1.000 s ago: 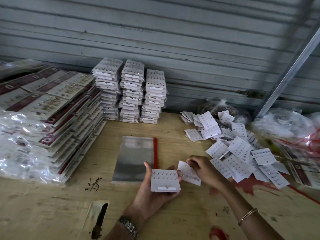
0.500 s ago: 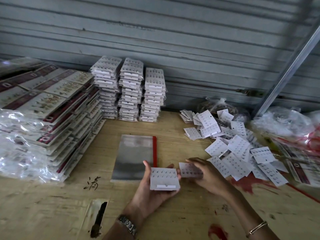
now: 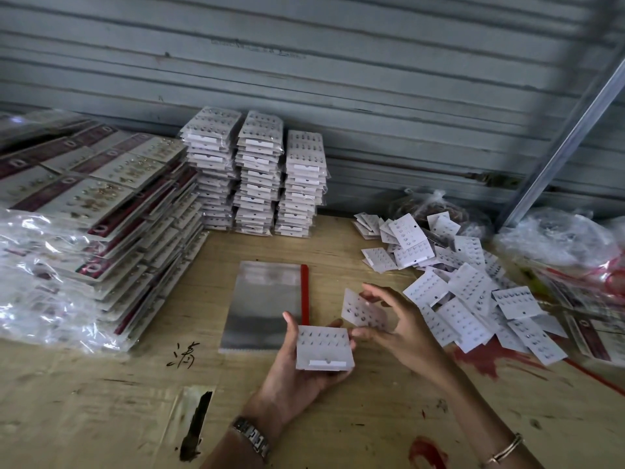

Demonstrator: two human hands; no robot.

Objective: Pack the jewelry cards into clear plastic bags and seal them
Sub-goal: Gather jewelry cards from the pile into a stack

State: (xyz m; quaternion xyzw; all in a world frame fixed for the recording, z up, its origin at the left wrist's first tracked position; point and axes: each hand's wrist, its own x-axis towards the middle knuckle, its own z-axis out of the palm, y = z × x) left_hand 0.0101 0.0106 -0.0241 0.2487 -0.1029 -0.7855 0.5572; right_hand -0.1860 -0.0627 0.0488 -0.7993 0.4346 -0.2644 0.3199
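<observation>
Head view, looking down over a wooden bench [image 3: 338, 418]. Left hand [image 3: 297, 377] cupping a small stack of jewelry cards [image 3: 324, 348] from below, thumb pressing its left edge, fingers mostly hiding behind it; number of cards in the stack not telling from this angle. Right hand [image 3: 402, 330] pinching a single jewelry card [image 3: 362, 311] between thumb and fingertips, remaining fingers spreading loosely; card tilting, just beside the stack's upper right corner, its right part disappearing behind the palm. Clear plastic bags [image 3: 263, 299] lying flat in a pile just beyond the left hand, a red strip [image 3: 304, 292] running along the right edge; near right corner sitting behind the left thumb. Loose cards [image 3: 470, 289] sprawling in an overlapping heap to the right, many showing only a corner, studs too small for telling apart. Three tall stacks of bagged cards [image 3: 260, 174] standing against a shutter wall [image 3: 304, 62] at the far side. Larger bagged cards with dark red bands [image 3: 101, 204] sloping at far left, running off frame, glare blurring the print. Crumpled bags [image 3: 558, 238] at far right hiding their contents. Both forearms leaving the bottom of the frame, a wristwatch [image 3: 252, 436] showing on the left, a bangle [image 3: 504, 450] on the right. Black handwritten mark [image 3: 182, 355] on the bench, unreadable.
</observation>
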